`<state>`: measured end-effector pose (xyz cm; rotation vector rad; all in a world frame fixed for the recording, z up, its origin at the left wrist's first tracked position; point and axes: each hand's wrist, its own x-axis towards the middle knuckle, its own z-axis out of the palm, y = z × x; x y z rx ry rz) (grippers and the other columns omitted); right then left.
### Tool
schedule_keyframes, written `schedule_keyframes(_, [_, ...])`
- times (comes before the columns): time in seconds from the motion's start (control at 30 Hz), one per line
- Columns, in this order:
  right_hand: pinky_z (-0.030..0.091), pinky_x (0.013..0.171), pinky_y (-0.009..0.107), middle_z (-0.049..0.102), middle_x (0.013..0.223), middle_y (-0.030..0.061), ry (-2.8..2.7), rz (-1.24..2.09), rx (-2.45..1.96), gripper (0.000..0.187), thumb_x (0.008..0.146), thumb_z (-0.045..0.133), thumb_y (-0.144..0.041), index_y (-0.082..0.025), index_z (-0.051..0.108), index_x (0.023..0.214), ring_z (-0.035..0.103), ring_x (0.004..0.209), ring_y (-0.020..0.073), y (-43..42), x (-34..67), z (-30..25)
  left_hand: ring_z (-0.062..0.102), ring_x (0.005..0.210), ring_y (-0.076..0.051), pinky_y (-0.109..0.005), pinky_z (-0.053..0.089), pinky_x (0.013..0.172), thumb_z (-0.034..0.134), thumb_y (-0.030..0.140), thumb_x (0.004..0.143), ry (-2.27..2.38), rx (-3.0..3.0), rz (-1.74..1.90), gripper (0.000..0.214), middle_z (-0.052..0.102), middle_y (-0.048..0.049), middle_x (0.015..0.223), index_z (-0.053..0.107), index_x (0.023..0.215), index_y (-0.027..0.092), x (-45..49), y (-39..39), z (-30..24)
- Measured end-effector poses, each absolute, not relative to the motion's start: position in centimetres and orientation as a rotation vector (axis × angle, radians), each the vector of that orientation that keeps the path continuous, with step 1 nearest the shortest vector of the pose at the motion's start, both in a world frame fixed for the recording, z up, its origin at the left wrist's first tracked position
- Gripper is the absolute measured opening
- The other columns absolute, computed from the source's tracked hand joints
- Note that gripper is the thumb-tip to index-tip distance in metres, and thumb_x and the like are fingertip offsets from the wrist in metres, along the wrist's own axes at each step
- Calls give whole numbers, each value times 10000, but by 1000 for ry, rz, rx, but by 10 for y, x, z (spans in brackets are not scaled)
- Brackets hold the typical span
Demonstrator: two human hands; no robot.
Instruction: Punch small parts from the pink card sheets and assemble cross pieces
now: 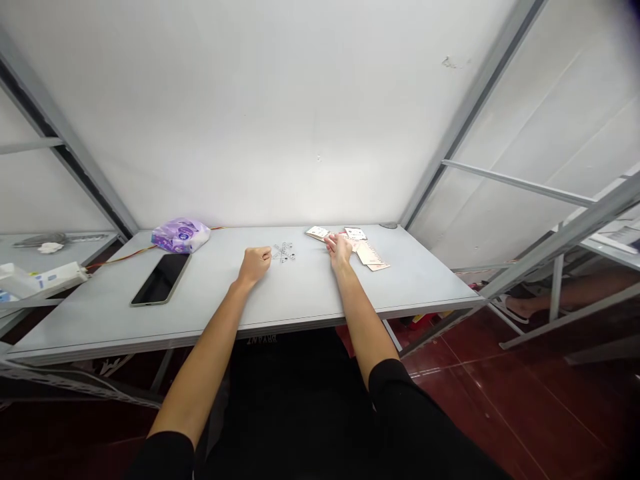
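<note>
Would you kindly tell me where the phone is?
In the head view, the phone lies at the left of the table, just in front of the purple packet.

Looks smooth and matt on the tabletop point(300, 300), glassy on the phone point(163, 279), like crinkled plastic on the packet point(181, 235), papery on the cards point(369, 254), glossy on the floor point(480, 380).

Behind the pale grey rectangular table point(300, 293) rises a smooth, brightly lit white wall point(280, 113). Slanting grey metal posts point(463, 115) flank the table left and right, with thin grey metal crossbars point(520, 182) running outward; glossy dark-red floor tiles point(490, 393) lie below the table.
</note>
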<state>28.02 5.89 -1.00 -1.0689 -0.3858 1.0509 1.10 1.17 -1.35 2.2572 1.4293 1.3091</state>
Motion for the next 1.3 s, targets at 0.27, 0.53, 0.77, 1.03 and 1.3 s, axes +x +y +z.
schedule_keyframes(0.27, [659, 691, 353, 655, 797, 24, -397, 1317, -1107, 172, 830, 638, -167, -230, 525, 944, 739, 775, 198, 51, 291, -2, 134, 607, -145, -304, 189, 569, 435, 178, 687, 1435, 2268, 1282, 307, 125, 37, 608, 139, 635, 238, 12, 12, -13])
schedule_keyframes(0.53, [628, 711, 340, 708, 865, 47, -622, 1089, -1177, 135, 755, 692, -222, -191, 634, 874, 743, 832, 221, 56, 282, -7, 129, 626, -154, -304, 191, 562, 448, 173, 671, 1473, 2240, 1236, 326, 126, 31, 610, 133, 624, 240, 12, 10, -11])
schedule_keyframes(0.77, [544, 886, 321, 755, 884, 36, -659, 972, -874, 213, 712, 777, -364, -204, 677, 811, 697, 1012, 191, 55, 271, -4, 155, 590, -133, -291, 216, 569, 489, 203, 741, 1583, 2095, 1444, 370, 155, 37, 586, 148, 602, 234, 11, 9, -7])
schedule_keyframes(1.03, [564, 827, 333, 599, 639, -54, -823, 1271, -633, 425, 606, 911, -252, -231, 486, 611, 628, 730, 132, 44, 254, 0, 580, 740, -151, -275, 462, 702, 547, 591, 917, 1503, 1602, 1487, 387, 626, -32, 857, 599, 891, 208, 10, 8, 6])
schedule_keyframes(1.3, [544, 865, 336, 641, 693, -38, -1054, 1305, -674, 390, 507, 955, -333, -225, 602, 633, 663, 774, 156, 34, 226, -2, 552, 1333, -375, -455, 536, 1025, 731, 621, 776, 1123, 1747, 1062, 807, 444, -177, 1555, 556, 1436, 192, 28, 4, -2])
